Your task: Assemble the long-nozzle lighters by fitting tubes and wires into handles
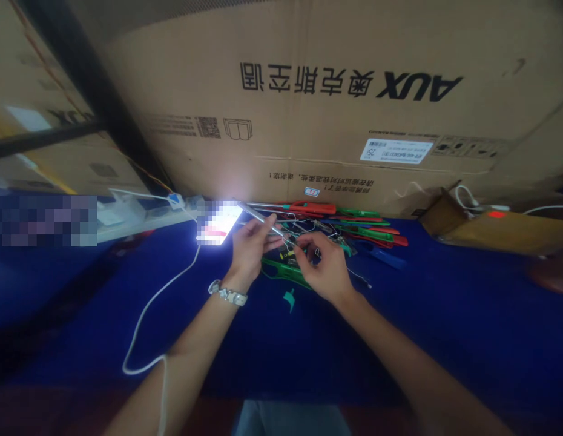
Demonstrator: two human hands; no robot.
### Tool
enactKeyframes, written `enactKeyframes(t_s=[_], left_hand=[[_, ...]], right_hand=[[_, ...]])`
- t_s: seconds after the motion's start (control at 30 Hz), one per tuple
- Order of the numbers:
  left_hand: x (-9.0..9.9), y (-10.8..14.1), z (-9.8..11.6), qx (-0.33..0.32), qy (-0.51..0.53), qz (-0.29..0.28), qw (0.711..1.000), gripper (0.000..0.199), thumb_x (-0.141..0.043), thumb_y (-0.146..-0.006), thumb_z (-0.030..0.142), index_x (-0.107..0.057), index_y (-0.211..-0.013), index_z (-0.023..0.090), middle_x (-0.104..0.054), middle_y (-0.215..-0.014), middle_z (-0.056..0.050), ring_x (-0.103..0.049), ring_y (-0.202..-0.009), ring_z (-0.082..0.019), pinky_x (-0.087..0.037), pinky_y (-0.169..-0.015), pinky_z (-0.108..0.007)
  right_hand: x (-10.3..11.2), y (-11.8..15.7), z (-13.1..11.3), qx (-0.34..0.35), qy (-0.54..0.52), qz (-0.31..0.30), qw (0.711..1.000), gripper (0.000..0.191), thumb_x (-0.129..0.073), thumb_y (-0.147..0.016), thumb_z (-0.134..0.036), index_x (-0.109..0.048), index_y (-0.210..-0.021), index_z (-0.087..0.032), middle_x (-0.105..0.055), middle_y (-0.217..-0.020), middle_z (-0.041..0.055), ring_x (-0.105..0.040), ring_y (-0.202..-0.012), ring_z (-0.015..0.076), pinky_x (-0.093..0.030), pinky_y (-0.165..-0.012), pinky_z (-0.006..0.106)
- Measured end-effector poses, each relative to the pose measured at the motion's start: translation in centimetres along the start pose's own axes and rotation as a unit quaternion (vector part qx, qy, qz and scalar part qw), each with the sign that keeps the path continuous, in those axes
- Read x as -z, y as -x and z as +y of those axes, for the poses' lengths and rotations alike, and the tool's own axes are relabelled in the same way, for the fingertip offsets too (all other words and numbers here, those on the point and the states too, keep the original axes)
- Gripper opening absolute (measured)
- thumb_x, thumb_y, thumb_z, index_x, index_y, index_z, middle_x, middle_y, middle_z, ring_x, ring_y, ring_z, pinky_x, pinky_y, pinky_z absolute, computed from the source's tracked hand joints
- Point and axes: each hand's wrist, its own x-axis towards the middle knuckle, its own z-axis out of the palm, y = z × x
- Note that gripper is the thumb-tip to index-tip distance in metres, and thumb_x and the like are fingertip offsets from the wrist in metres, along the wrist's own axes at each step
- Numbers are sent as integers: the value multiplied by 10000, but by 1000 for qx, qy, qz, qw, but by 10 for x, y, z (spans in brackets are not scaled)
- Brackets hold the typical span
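My left hand (249, 247) is closed around a slim silver metal tube (269, 226), which slants down toward the right. At the tube's lower end my right hand (325, 266) has its fingers pinched together by thin white wires (288, 244); the small part between those fingertips is mostly hidden. Behind and below both hands lies a pile of loose parts, with a green plastic handle shell (288, 272), red handles (314, 208) and a blue handle (385, 255). A small teal plastic piece (289, 299) rests on the blue cloth in front of them.
A bright phone-like screen (220, 223) glows left of my left hand. Its white cable (143, 315) loops across the blue tabletop (354, 363) toward my left forearm. A large cardboard box (309, 36) walls off the back, and an open carton (503, 233) stands at right.
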Motion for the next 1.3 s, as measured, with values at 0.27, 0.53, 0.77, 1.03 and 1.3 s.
enactKeyframes(t_s=[0.27, 0.53, 0.77, 1.03, 1.3], left_hand=[[9, -7, 9, -4, 21, 35, 999, 328, -862, -676, 364, -626, -767, 155, -744, -795, -42, -753, -688, -182, -624, -691, -283], [12, -2, 11, 13, 42, 52, 998, 274, -849, -707, 317, -632, -746, 156, -734, -769, -13, -736, -635, -151, -626, -676, -268], [24, 13, 2, 20, 17, 49, 998, 347, -888, -648, 354, -625, -734, 145, -742, -776, -23, -747, -644, -178, -632, -652, -282], [30, 12, -3, 0, -6, 46, 999, 402, -892, -636, 394, -604, -722, 127, -739, -763, -40, -747, -627, -192, -636, -637, -298], [31, 10, -2, 3, -18, 46, 999, 321, -855, -705, 342, -624, -751, 122, -742, -752, -51, -738, -601, -179, -641, -629, -297]], right_hand=[[6, 1, 5, 67, 125, -81, 987, 122, -703, -808, -243, -596, -752, -221, -675, -752, -11, -612, -766, 192, -378, -795, 359], [7, 3, 4, 99, 178, -102, 974, 84, -694, -849, -232, -658, -773, -223, -678, -730, -17, -616, -789, 193, -338, -794, 349], [13, 11, 2, 111, 214, -144, 960, 104, -699, -857, -196, -658, -762, -204, -680, -731, -6, -610, -792, 190, -315, -777, 340], [0, 27, 2, 76, 125, -145, 979, 105, -717, -838, -120, -661, -847, -208, -712, -772, -27, -630, -735, 159, -355, -799, 330], [-4, 30, 3, 134, 175, -132, 966, 39, -690, -889, -175, -709, -877, -207, -725, -858, 6, -648, -824, 187, -361, -807, 348]])
